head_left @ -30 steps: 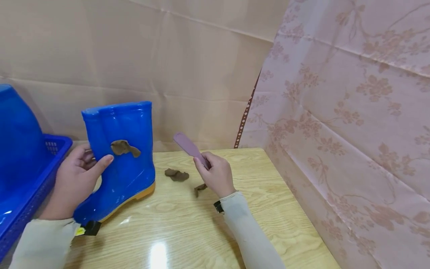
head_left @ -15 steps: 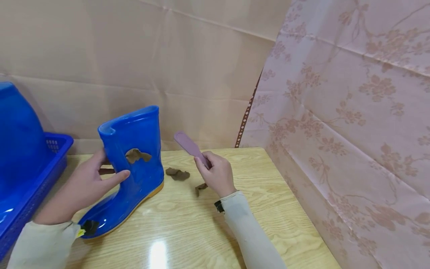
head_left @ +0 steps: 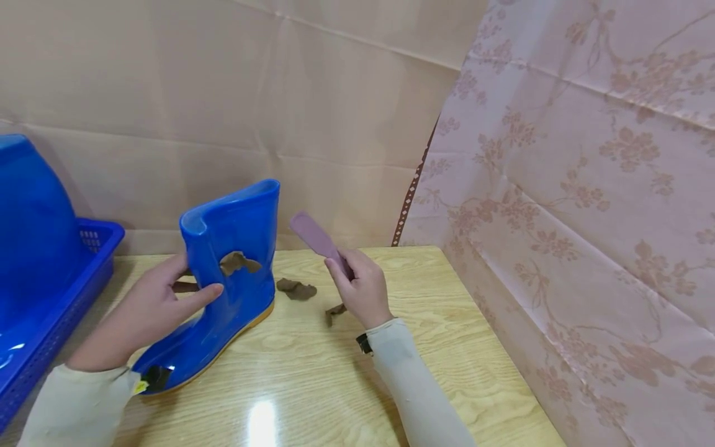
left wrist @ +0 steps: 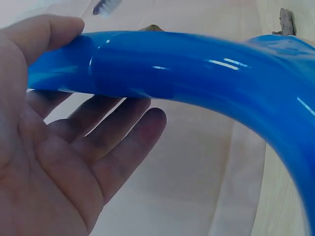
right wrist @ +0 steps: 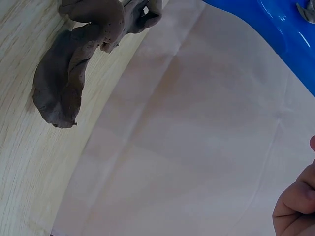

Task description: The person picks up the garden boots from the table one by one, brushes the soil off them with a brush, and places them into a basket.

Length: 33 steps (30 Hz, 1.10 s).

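Observation:
My left hand (head_left: 162, 304) grips the shaft of a blue rain boot (head_left: 240, 223), thumb on the near side, fingers behind. In the left wrist view the boot's smooth blue shaft (left wrist: 162, 69) runs between thumb and fingers. The boot stands on the table, toe toward the lower left, its top rim folded inward. A brown clay-like lump (head_left: 239, 263) sticks to its side. My right hand (head_left: 360, 288) holds a purple brush (head_left: 315, 236) by its handle, flat back up, apart from the boot. Pale bristles show on the brush (left wrist: 106, 6) in the left wrist view.
Two brown lumps lie on the wooden table (head_left: 313, 372): a larger lump (head_left: 296, 288) right of the boot and a smaller lump (head_left: 335, 312) by my right hand. At left, a blue basket (head_left: 103, 236) holds another blue boot (head_left: 33, 205). Cloth (head_left: 357, 124) hangs behind.
My left hand has moved the boot to the right and turned it, so its opening and folded rim show more. The right hand stays almost in place, the brush tilting slightly.

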Tool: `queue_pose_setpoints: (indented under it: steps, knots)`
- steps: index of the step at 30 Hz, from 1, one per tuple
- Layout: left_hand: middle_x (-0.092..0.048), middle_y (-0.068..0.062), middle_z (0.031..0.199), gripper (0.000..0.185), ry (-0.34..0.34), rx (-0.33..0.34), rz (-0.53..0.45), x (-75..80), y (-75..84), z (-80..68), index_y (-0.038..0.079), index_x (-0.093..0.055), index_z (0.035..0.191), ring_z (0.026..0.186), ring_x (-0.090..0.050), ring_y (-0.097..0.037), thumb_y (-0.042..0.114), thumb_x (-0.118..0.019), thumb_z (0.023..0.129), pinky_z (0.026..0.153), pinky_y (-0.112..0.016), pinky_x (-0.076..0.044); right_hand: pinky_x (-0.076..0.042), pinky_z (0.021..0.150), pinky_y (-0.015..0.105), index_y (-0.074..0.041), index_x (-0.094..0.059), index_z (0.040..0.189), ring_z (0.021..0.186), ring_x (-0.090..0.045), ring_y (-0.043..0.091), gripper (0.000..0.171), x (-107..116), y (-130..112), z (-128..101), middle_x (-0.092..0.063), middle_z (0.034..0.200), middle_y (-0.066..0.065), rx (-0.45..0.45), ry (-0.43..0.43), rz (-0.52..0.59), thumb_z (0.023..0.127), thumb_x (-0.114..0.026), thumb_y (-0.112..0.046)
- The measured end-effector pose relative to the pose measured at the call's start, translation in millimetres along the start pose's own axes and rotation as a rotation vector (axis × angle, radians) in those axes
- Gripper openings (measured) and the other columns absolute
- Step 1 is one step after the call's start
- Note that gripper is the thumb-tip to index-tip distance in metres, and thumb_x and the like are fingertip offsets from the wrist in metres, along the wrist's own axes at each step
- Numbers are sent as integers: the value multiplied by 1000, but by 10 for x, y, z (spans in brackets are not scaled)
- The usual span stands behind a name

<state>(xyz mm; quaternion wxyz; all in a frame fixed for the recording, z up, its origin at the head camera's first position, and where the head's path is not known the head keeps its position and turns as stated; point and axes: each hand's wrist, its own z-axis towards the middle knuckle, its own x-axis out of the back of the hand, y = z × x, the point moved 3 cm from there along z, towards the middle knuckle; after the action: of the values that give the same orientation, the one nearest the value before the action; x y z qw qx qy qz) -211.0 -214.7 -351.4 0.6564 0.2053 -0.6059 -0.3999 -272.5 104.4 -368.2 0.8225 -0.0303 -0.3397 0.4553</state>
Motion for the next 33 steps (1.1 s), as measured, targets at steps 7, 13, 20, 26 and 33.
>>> queue_pose_setpoints:
  steps: [7, 13, 20, 26, 33]
  knots:
    - [-54, -28, 146, 78, 37, 35, 21, 25, 30, -6, 7, -30, 161, 122, -59, -54, 47, -63, 102, 90, -71, -53, -35, 49, 20, -2, -73, 116, 59, -41, 6, 22, -6, 10, -15, -57, 75, 2, 12, 41, 11, 98, -64, -12]
    - [-57, -29, 142, 75, 42, 31, 38, 22, 44, 11, 5, -32, 158, 117, -63, -52, 42, -65, 102, 86, -64, -58, -37, 51, 21, -3, -68, 127, 62, -42, 7, 31, -7, 13, -16, -63, 85, 6, 5, 69, 15, 97, -63, -10]
    - [-54, -30, 145, 70, 5, 17, 35, -12, 65, 9, 4, -29, 160, 120, -61, -54, 34, -62, 105, 87, -63, -58, -39, 51, 23, -4, -69, 123, 62, -44, 10, 27, -7, 0, -21, -61, 83, 3, 10, 55, 11, 98, -66, -14]
    - [-48, -31, 150, 71, -1, 8, 24, -28, 22, 8, 5, -21, 163, 125, -56, -55, 29, -58, 107, 91, -68, -54, -38, 51, 21, -5, -73, 105, 61, -46, 8, 14, -25, -11, -25, -65, 81, 3, 36, 30, 38, 95, -75, -15]
    - [-53, -30, 147, 63, 19, -15, 29, -43, 21, 6, 5, -28, 160, 125, -57, -57, 27, -57, 108, 92, -74, -48, -35, 51, 19, -6, -74, 95, 60, -42, 7, 8, -33, -30, -25, -57, 70, 2, 84, 22, 30, 88, -74, -11]
